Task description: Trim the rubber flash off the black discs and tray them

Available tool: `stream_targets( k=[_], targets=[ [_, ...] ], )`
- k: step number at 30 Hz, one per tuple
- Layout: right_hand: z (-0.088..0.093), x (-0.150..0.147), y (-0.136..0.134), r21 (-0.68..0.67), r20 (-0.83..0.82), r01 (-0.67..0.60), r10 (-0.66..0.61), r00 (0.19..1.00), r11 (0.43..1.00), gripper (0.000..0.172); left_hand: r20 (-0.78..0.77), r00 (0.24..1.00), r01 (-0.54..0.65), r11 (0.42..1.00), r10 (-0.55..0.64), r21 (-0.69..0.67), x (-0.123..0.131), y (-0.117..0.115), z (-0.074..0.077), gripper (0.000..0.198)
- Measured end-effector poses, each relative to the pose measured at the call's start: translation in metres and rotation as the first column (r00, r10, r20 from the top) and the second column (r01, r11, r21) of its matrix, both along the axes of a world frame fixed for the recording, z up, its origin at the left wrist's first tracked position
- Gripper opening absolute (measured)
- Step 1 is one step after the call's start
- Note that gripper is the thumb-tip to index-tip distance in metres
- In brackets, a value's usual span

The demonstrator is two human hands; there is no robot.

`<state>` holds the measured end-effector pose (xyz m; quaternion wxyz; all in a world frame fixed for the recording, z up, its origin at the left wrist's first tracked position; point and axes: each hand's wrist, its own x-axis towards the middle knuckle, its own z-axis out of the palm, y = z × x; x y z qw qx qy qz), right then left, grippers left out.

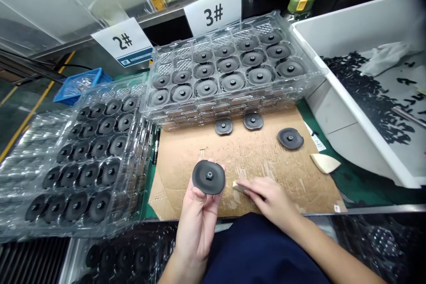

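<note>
The left grip (202, 206) is closed around a black disc (213, 184), fingers beneath and behind it, so that the face with its central hex nut (209, 175) is turned up toward the head. Just to the right of that, the right grip (273, 197) pinches a small cream piece (238, 187) low over a cardboard sheet (179, 155), its tip pointing toward the left grip; whether the piece touches the cardboard, I cannot tell.

Beyond both grips, two loose discs (223, 127) lie near each other on the cardboard, and another disc (290, 138) lies farther right, beyond the right grip. A cream wedge (325, 163) sits to the right of the right grip, at the cardboard's edge. Farther beyond the grips stands a stack of clear trays (233, 107) with discs in many of its pockets; another tray stack (131, 164), also carrying discs, is left of the left grip. Well to the right of the right grip, a white bin (353, 135) holds small black parts (372, 93) on the green counter (359, 193).
</note>
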<state>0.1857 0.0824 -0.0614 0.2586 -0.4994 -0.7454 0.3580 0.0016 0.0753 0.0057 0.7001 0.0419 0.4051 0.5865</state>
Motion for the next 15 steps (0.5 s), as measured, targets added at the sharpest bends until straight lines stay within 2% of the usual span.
stream_targets(
  k=[1, 3, 5, 7, 9, 10, 13, 15],
  targets=[
    [0.001, 0.0, 0.0, -0.012, 0.003, -0.011, 0.011, 1.0, 1.0, 0.028, -0.003, 1.0, 0.01, 1.0, -0.01, 0.0, 0.001, 0.0, 0.0, 0.041],
    [0.016, -0.003, 0.003, -0.021, -0.032, 0.057, -0.058, 0.998, 0.998, 0.028, -0.016, 0.999, 0.038, 0.999, -0.038, 0.0, 0.005, 0.0, 0.0, 0.043],
    [0.044, -0.011, 0.009, 0.021, -0.121, 0.167, -0.164, 0.979, 0.986, 0.029, -0.039, 0.998, 0.056, 0.998, -0.055, 0.011, 0.009, -0.001, 0.0, 0.046],
    [0.074, -0.023, 0.013, 0.138, -0.225, 0.185, -0.151, 0.963, 0.973, 0.031, -0.05, 0.996, 0.08, 0.997, -0.08, 0.014, 0.011, -0.003, 0.001, 0.05],
    [0.097, -0.034, 0.014, 0.261, -0.265, 0.093, -0.022, 0.964, 0.961, 0.032, -0.043, 0.991, 0.125, 0.992, -0.125, -0.006, 0.01, -0.005, 0.001, 0.052],
    [0.105, -0.038, 0.014, 0.279, -0.256, 0.023, 0.052, 0.965, 0.96, 0.032, -0.042, 0.988, 0.146, 0.989, -0.147, -0.023, 0.008, -0.005, 0.002, 0.053],
    [0.114, -0.048, 0.017, 0.174, -0.199, -0.158, 0.192, 0.961, 0.972, 0.026, -0.07, 0.988, 0.133, 0.989, -0.137, -0.065, 0.002, -0.005, 0.004, 0.053],
    [0.115, -0.054, 0.022, 0.179, -0.16, -0.147, 0.176, 0.971, 0.973, 0.025, -0.075, 0.991, 0.109, 0.992, -0.113, -0.064, 0.001, -0.004, 0.007, 0.049]
  ],
)
